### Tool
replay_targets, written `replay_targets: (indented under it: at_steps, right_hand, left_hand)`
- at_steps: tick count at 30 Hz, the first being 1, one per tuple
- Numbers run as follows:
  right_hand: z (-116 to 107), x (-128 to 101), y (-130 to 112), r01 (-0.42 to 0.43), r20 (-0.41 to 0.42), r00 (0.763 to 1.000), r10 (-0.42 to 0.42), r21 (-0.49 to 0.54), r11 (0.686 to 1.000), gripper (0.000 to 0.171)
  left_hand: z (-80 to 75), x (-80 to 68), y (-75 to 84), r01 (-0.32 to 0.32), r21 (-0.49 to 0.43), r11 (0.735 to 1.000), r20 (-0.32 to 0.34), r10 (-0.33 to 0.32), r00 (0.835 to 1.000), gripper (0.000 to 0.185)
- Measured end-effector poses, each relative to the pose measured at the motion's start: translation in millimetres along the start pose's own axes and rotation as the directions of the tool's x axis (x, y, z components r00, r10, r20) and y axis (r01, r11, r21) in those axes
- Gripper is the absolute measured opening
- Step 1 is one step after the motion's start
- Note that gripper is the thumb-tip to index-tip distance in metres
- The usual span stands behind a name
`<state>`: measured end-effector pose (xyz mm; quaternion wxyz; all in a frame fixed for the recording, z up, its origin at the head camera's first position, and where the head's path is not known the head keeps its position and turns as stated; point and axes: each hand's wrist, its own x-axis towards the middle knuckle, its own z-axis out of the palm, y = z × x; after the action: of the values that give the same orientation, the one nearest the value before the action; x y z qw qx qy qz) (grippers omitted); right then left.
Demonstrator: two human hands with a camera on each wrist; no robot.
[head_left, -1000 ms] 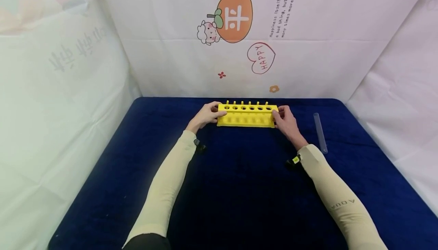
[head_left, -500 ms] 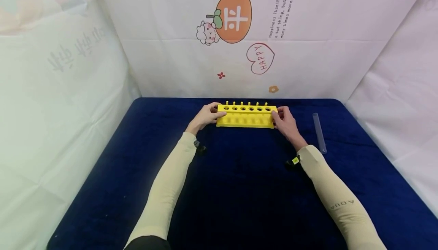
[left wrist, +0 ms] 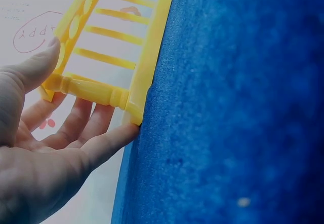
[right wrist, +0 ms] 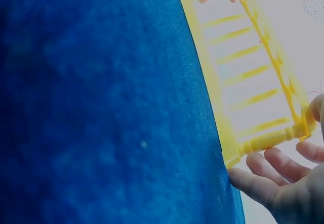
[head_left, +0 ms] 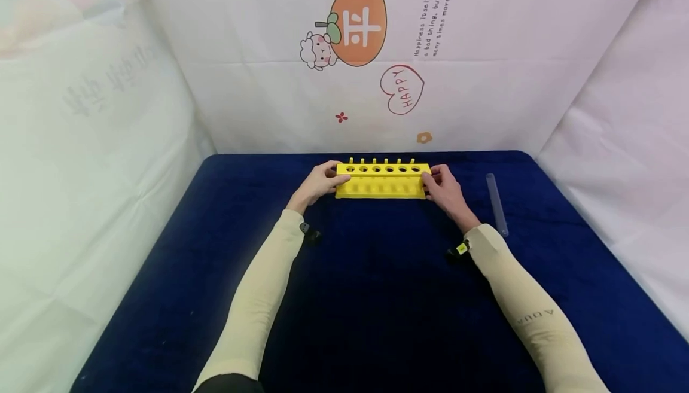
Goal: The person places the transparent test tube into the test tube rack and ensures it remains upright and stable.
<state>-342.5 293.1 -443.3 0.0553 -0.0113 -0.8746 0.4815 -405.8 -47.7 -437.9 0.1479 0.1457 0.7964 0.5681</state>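
Note:
A yellow test-tube rack (head_left: pixel 382 179) with a row of round holes stands on the blue table cloth (head_left: pixel 377 297) near the back wall. My left hand (head_left: pixel 319 182) grips its left end, thumb on the top plate and fingers round the end post. My right hand (head_left: pixel 442 186) holds the right end the same way. In the left wrist view the rack (left wrist: pixel 116 46) rests on the cloth with the left hand (left wrist: pixel 86 95) wrapped about its end. In the right wrist view the right hand (right wrist: pixel 283 158) clasps the near end of the rack (right wrist: pixel 243 72).
A clear plastic tube (head_left: pixel 496 204) lies on the cloth to the right of the rack, apart from my right hand. White printed sheets (head_left: pixel 377 52) wall in the table at the back and on both sides. The cloth's front half is bare.
Both hands stay on the rack's ends. The whole view has slid slightly left and up; rack and tube keep their places relative to each other.

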Motion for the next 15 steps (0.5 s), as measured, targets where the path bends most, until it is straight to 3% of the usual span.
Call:
replay_targets:
  at_steps: [7,15]
  right_hand:
    - [-2.0,0.6,-1.5,-0.028,0.042,0.999,0.028,-0.001,1.000,0.061]
    - [-13.0,1.4,-7.3,-0.025,0.148,0.989,0.031,-0.045,0.999,0.061]
  left_hand:
    - [-0.6,-1.2,-1.4,0.003,0.004,1.000,0.004,-0.003,1.000,0.073]
    - [0.1,-3.4,1.0,-0.002,0.034,0.999,-0.016,0.003,1.000,0.070]
